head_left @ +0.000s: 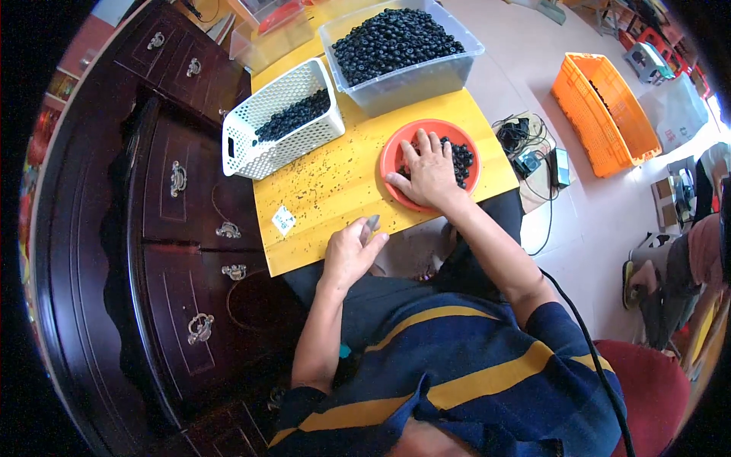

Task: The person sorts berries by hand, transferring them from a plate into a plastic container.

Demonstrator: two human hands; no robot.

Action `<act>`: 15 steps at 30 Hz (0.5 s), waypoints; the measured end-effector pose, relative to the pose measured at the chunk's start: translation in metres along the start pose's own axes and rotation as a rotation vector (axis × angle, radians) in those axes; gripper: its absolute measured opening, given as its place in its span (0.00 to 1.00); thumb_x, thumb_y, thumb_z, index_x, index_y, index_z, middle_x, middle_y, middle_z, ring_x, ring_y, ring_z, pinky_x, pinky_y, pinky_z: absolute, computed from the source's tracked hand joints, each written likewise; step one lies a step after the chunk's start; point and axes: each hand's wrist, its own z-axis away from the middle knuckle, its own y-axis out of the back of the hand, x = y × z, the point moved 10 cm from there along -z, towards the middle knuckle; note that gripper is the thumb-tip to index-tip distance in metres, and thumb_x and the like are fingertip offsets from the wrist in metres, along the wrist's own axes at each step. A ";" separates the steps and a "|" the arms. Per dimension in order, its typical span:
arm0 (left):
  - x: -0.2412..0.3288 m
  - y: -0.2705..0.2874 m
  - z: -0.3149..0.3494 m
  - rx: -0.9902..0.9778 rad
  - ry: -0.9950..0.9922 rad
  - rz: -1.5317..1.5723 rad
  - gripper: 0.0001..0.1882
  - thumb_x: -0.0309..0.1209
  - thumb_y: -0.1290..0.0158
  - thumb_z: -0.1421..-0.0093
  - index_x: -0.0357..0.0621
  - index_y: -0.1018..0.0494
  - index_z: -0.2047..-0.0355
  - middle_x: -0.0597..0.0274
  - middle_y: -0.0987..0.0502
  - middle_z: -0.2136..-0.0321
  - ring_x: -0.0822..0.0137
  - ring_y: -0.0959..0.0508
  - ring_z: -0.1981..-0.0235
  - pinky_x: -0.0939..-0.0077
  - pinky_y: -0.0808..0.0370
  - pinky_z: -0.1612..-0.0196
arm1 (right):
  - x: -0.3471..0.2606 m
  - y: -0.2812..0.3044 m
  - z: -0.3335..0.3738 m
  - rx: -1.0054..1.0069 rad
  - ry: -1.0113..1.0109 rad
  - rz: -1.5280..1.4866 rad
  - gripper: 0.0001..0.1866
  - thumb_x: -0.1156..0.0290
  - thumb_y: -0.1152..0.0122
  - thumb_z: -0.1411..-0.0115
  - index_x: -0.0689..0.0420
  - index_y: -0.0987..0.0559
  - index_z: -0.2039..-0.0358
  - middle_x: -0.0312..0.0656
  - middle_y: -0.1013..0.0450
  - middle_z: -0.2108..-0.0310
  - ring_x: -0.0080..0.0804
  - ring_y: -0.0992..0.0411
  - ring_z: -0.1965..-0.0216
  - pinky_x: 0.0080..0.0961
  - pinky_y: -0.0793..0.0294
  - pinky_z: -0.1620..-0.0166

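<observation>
Spanning round plastic bowl [391, 154]: right hand [432, 177]

One left hand [350, 255], one right hand [430, 174], one table [304, 244]
There were one red bowl [396, 141], one white basket [304, 148], one large clear tub [426, 87], one orange crate [582, 107], at least six drawer handles [178, 179] at left, and countless black pieces [400, 46].

RH [431, 175] splayed – LH [350, 253] half-curled

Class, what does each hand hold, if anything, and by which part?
The left hand seems to hold a small grey object by its lower end. The right hand is spread over dark pieces in the red bowl, visibly gripping none.
</observation>
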 end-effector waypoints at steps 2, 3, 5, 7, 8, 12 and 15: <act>-0.003 -0.003 0.002 0.003 -0.023 0.012 0.19 0.39 0.37 0.43 0.38 0.22 0.58 0.52 0.21 0.77 0.57 0.19 0.75 0.64 0.24 0.68 | -0.002 -0.005 0.000 0.005 0.003 0.015 0.41 0.36 0.48 0.40 0.53 0.31 0.36 0.59 0.45 0.32 0.58 0.48 0.31 0.61 0.50 0.33; -0.003 -0.003 0.003 0.011 -0.041 0.025 0.18 0.39 0.37 0.43 0.38 0.22 0.59 0.53 0.21 0.77 0.58 0.19 0.75 0.65 0.24 0.69 | -0.002 -0.006 0.000 0.004 0.001 0.014 0.41 0.36 0.48 0.40 0.53 0.31 0.36 0.59 0.45 0.32 0.58 0.48 0.31 0.61 0.50 0.33; -0.001 -0.006 0.005 -0.003 -0.039 0.049 0.17 0.38 0.37 0.43 0.38 0.22 0.59 0.53 0.21 0.77 0.60 0.20 0.76 0.66 0.25 0.69 | -0.005 -0.001 0.000 0.028 0.030 -0.055 0.34 0.43 0.44 0.40 0.54 0.28 0.42 0.56 0.38 0.39 0.54 0.42 0.36 0.54 0.43 0.36; 0.000 -0.009 0.006 -0.017 -0.037 0.072 0.17 0.37 0.37 0.43 0.38 0.22 0.59 0.54 0.22 0.78 0.61 0.21 0.76 0.68 0.25 0.69 | -0.007 0.003 0.001 0.039 0.041 -0.091 0.30 0.47 0.41 0.41 0.55 0.26 0.45 0.54 0.34 0.42 0.52 0.39 0.38 0.51 0.39 0.38; 0.000 -0.012 0.006 -0.043 -0.026 0.074 0.16 0.36 0.38 0.42 0.38 0.23 0.59 0.56 0.23 0.79 0.65 0.22 0.77 0.70 0.26 0.70 | -0.007 0.006 0.001 0.042 0.041 -0.089 0.28 0.49 0.41 0.41 0.55 0.25 0.47 0.53 0.33 0.45 0.50 0.37 0.40 0.49 0.37 0.40; 0.010 -0.016 0.013 -0.070 -0.052 0.207 0.13 0.33 0.38 0.41 0.36 0.23 0.60 0.65 0.25 0.80 0.75 0.28 0.78 0.76 0.29 0.72 | -0.009 0.000 0.001 0.012 0.029 -0.072 0.22 0.53 0.40 0.40 0.55 0.24 0.51 0.51 0.31 0.49 0.49 0.34 0.44 0.48 0.35 0.42; 0.015 -0.023 0.019 -0.069 -0.049 0.300 0.09 0.27 0.38 0.41 0.37 0.23 0.61 0.76 0.30 0.79 0.81 0.34 0.79 0.83 0.34 0.73 | -0.010 -0.002 0.000 0.003 0.050 -0.082 0.20 0.56 0.41 0.39 0.56 0.25 0.53 0.50 0.30 0.51 0.49 0.32 0.46 0.48 0.33 0.44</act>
